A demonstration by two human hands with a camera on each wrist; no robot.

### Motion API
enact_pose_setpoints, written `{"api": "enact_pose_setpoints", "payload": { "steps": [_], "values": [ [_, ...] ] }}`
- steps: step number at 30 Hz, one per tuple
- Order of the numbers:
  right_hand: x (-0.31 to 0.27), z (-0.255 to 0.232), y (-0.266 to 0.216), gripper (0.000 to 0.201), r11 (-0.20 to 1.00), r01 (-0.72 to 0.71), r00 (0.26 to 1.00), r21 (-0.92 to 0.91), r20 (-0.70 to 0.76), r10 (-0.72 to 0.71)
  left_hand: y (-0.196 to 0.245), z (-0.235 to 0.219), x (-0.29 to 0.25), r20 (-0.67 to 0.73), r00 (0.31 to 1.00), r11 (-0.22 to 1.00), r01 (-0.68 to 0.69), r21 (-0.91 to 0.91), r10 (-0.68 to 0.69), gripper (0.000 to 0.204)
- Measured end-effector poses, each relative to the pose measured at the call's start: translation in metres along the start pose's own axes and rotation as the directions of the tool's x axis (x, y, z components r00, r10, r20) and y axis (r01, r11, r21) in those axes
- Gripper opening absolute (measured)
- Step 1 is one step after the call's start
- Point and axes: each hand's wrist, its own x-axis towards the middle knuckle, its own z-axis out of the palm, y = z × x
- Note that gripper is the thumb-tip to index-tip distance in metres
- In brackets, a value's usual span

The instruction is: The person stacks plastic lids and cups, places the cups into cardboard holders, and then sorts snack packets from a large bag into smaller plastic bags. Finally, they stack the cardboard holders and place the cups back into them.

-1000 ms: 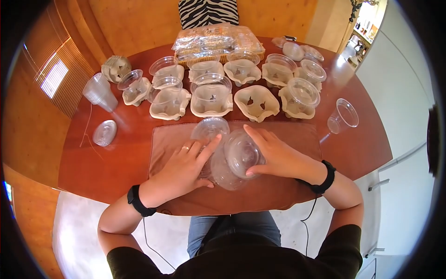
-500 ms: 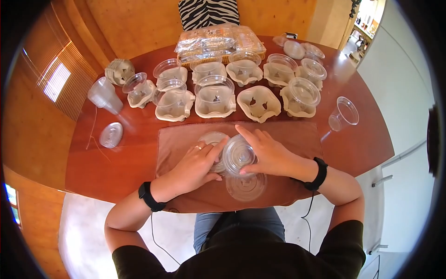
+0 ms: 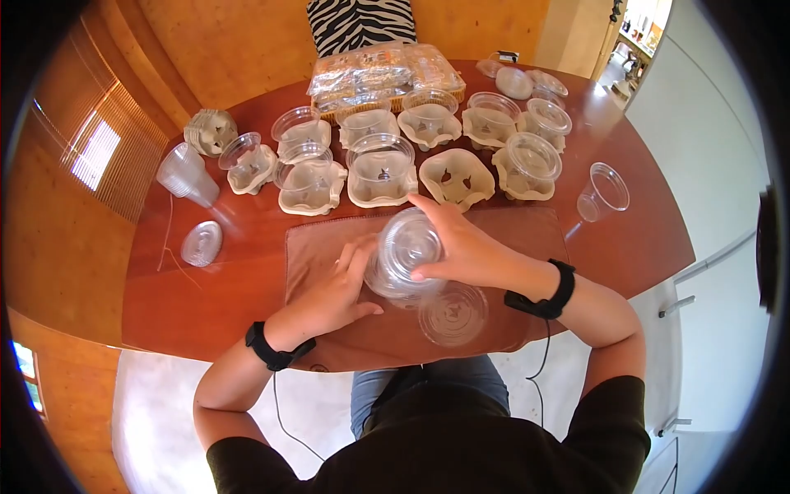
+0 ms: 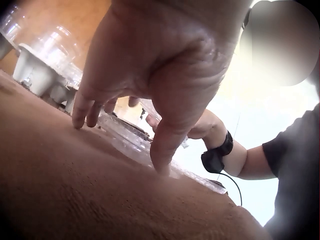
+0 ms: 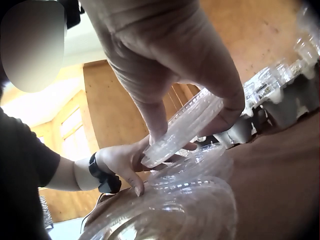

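Note:
My right hand (image 3: 481, 247) pinches clear round plastic lids (image 5: 187, 130) by the rim, thumb on the near side and fingers on the far side. They are tilted over other clear lids on the brown cloth (image 3: 329, 239). My left hand (image 3: 333, 284) is at the left edge of these lids, fingers extended and fingertips down at the cloth. Between its thumb and fingers, the left wrist view shows a lid rim (image 4: 125, 140). Another clear lid (image 3: 453, 314) lies flat on the cloth, nearer the body.
Beyond the cloth stand two rows of cardboard cup carriers (image 3: 383, 177), most with clear cups. One carrier (image 3: 457, 177) holds no cup. Stacked cups (image 3: 188, 174) and a few lids (image 3: 202, 244) lie left; a single cup (image 3: 603, 192) is right. Wrapped packages (image 3: 387, 70) sit behind.
My right hand has moved the pinched lids a little left and away from the body, over the other lids. My left hand has shifted slightly left, and the near lid shows more fully.

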Motion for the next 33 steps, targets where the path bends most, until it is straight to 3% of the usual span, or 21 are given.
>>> {"api": "enact_pose_setpoints", "payload": {
  "steps": [3,6,9,10,12,15,18,21,24,25,29,31,33],
  "values": [
    [0.010,0.014,0.004,0.093,0.994,0.098,0.995,-0.045,-0.013,-0.099,0.011,-0.003,0.000,-0.067,0.996,0.995,0.048,-0.082,-0.053,0.112],
    [0.007,0.015,0.007,0.089,0.937,0.176,0.974,-0.301,-0.088,-0.211,0.012,-0.003,0.000,-0.125,0.991,0.996,0.034,-0.084,-0.044,0.113],
    [-0.021,-0.004,-0.009,0.077,0.933,0.033,0.999,-0.358,-0.009,-0.039,0.015,-0.005,0.001,-0.069,0.998,1.000,-0.014,0.007,0.014,0.106],
    [-0.029,-0.007,-0.012,0.069,0.918,-0.019,0.994,-0.395,0.088,0.058,0.013,-0.003,0.002,-0.045,0.999,0.999,-0.029,0.023,0.030,0.103],
    [-0.044,-0.013,-0.016,0.054,0.868,-0.115,0.931,-0.483,0.253,0.264,0.013,0.000,0.003,-0.003,0.999,0.997,-0.033,0.065,0.034,0.098],
    [-0.058,-0.003,0.011,0.036,0.859,0.015,0.973,-0.512,0.206,0.106,0.015,0.002,0.008,0.025,1.000,0.993,-0.017,0.120,0.014,0.092],
    [-0.054,-0.020,0.026,0.028,0.914,0.013,0.955,-0.405,0.276,0.109,0.015,0.005,0.011,0.014,1.000,0.993,-0.023,0.112,0.022,0.088],
    [-0.043,-0.052,0.023,0.023,0.960,-0.124,0.870,-0.250,0.437,0.226,0.018,0.007,0.013,0.024,0.998,0.992,-0.060,0.115,0.058,0.088],
    [-0.041,-0.075,0.019,0.020,0.998,-0.064,0.940,-0.011,0.335,0.064,0.018,0.008,0.015,0.032,0.997,0.995,-0.069,0.077,0.067,0.090],
    [-0.037,-0.081,0.003,0.019,0.942,-0.323,0.895,0.089,0.354,0.273,0.019,0.008,0.016,0.025,0.998,0.998,-0.058,0.035,0.057,0.091],
    [-0.027,-0.086,-0.005,0.019,0.934,-0.339,0.903,0.116,0.319,0.288,0.024,0.004,0.019,-0.014,1.000,0.994,-0.002,-0.113,0.000,0.091],
    [-0.027,-0.094,-0.003,0.019,0.956,-0.267,0.934,0.123,0.277,0.225,0.016,0.004,0.018,-0.008,0.998,0.998,-0.058,-0.010,0.058,0.090],
    [-0.029,-0.110,-0.002,0.020,0.975,-0.223,0.941,-0.011,0.258,0.219,0.012,0.005,0.017,0.006,0.996,0.995,-0.088,0.053,0.087,0.089]
  ]
}}
